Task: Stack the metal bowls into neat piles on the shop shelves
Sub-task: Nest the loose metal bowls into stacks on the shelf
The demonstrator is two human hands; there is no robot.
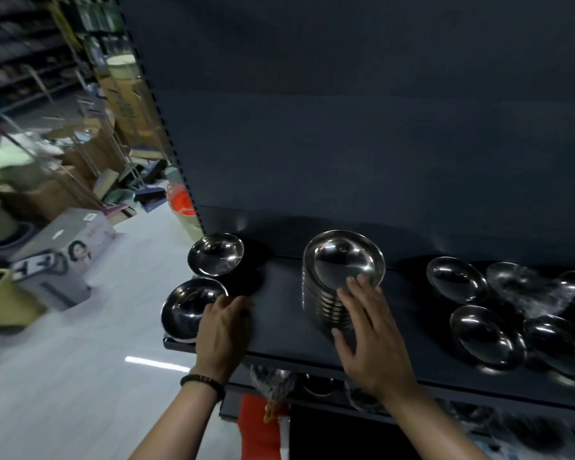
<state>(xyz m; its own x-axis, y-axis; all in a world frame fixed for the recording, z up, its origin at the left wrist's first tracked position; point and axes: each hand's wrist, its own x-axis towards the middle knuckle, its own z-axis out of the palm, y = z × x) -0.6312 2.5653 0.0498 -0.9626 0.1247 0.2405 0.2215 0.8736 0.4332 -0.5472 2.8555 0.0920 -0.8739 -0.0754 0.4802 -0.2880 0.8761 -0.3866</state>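
**Your left hand (224,327) and right hand (369,330) are both on metal that slips**

Your right hand lies open. Its fingers are spread flat against the side of the stack of bowls (326,303), with the fingertips up at the top rim and the thumb low near the base. The top bowl (344,263) sits tilted toward you, not seated level. The pile is tall and smooth, so a sideways push from there could make it lean or shed that top bowl. Steady it low before you shift it.

Your left hand has its fingers curled at the near rim of the front bowl (188,305); whether they actually pinch it cannot be told from this view. That bowl sits at the left front corner of the shelf (279,313) and looks to hang a little past the edge. A loose grip or a brush of the knuckles would likely send it to the floor (80,376). Just behind it, the back bowl (216,255) stands close enough to be knocked when you lift.

Well to the right, loose bowls (487,335) lie tipped at angles, apart from the pile and near a wrapped bowl (525,287). Those nearest the front edge could roll off if the shelf is jolted. None of them is piled yet, so much of the job looks to be left.
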